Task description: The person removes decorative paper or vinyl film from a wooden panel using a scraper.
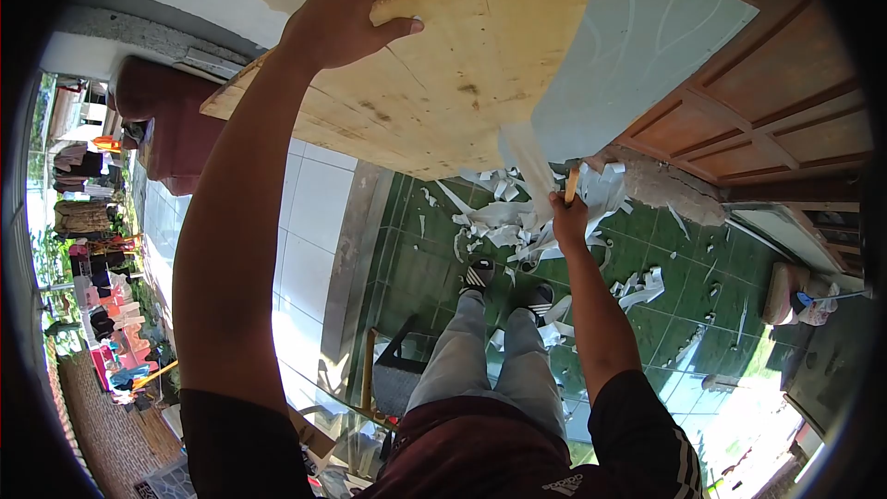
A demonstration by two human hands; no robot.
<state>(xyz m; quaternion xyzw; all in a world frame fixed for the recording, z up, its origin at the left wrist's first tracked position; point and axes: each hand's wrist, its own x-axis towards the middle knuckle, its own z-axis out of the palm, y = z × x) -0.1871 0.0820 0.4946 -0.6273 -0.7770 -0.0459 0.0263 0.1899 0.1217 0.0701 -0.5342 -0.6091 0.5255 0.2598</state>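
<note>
A large wooden board [443, 65] stands tilted in front of me, bare wood over most of its face. Grey patterned covering [619, 65] remains on its right part. My left hand [346, 23] grips the board's upper edge, with the thumb on the front face. Near the lower edge, my right hand [568, 217] is closed on a loose strip of the covering [528, 162] that hangs off the board. A short wooden piece [572, 183], perhaps a tool handle, also sticks out of this hand; its other end is hidden.
Peeled scraps [517, 222] litter the green tiled floor [674, 231] around my sandals [479, 273]. A brown panelled door [767, 74] is at the right. To the left are a maroon sofa [166, 120], white tiles [309, 194] and hanging clothes [111, 314]. A dark chair [407, 374] stands beside my legs.
</note>
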